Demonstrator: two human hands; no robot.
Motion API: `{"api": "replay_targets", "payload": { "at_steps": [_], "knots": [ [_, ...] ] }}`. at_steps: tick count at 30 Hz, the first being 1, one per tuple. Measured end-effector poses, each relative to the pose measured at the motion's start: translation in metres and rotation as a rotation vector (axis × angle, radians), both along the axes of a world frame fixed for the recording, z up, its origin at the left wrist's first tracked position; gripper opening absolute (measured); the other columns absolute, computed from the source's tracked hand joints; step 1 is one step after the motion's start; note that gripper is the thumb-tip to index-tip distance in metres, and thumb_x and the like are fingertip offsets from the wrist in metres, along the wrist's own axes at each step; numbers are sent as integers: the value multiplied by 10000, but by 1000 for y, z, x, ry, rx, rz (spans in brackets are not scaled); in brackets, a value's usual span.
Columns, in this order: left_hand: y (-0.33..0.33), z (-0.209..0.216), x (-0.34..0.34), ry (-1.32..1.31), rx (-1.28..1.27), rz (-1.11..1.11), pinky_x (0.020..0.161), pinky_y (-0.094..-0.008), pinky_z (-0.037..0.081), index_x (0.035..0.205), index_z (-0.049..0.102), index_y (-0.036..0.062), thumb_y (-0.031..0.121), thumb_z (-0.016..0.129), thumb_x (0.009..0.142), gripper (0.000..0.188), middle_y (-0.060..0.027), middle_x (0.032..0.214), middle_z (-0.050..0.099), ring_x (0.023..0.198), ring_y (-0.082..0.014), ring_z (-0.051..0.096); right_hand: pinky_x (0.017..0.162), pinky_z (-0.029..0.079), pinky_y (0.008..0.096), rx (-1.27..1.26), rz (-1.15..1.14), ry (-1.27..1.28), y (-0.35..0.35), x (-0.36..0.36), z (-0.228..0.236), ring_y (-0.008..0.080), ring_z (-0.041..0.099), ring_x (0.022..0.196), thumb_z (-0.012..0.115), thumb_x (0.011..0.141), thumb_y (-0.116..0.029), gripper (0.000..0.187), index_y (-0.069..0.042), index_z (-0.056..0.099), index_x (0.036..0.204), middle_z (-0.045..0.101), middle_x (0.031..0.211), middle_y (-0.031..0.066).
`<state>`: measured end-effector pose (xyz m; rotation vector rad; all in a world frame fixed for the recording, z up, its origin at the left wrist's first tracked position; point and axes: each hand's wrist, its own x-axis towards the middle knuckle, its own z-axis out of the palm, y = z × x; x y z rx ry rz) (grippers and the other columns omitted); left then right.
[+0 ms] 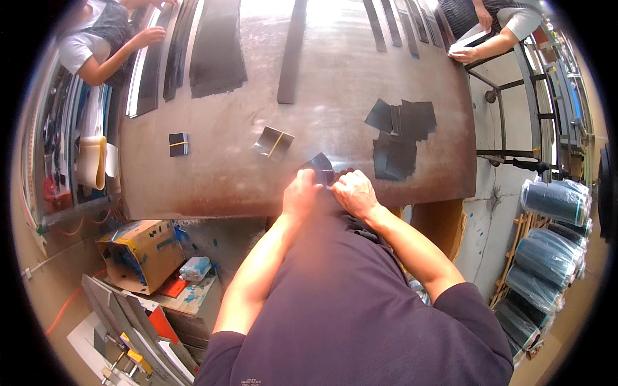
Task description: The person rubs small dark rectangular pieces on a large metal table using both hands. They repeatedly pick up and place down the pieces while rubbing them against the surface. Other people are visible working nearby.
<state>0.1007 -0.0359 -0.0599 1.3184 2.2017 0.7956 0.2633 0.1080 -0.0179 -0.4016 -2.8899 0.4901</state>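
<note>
At the near edge of the brown table (212,186), my left hand (302,195) is closed on a small stack of dark sheets (318,162), which tilts up between my hands. My right hand (355,193) is closed too, fingers pinched at the stack's right side; the exact grip under the fingers is hidden. Ahead and to the left lies a dark stack with a yellow band (275,143). A smaller banded bundle (179,145) sits farther left. On the right, several loose stacks of dark square sheets (400,138) overlap.
Long dark strips (293,55) and a wide dark sheet pile (219,48) lie across the far table. Co-workers' hands work at the far left (149,36) and far right (465,55). A cardboard box (145,257) stands below left; wrapped rolls (550,254) fill a right-hand rack.
</note>
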Motion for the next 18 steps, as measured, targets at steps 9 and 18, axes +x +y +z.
{"api": "replay_targets", "payload": {
  "at_steps": [9, 18],
  "knots": [
    [2, 4, -1, -5, -2, 11, 843, -553, 577, 1387, 523, 133, 188, 783, 947, 514, -189, 1225, 631, 1044, -473, 684, 816, 511, 412, -6, -211, 62, 19, -19, 8, 280, 679, 840, 769, 897, -171, 73, -131, 730, 850, 704, 844, 67],
    [5, 15, -2, 3, -46, -47, 787, -537, 581, 1230, 639, 175, 175, 735, 970, 277, -158, 1083, 613, 959, -422, 692, 763, 479, 405, -46, 2, -79, -8, 3, 4, 253, 630, 771, 699, 897, -149, 124, -115, 669, 782, 631, 765, 51]
  ]
}}
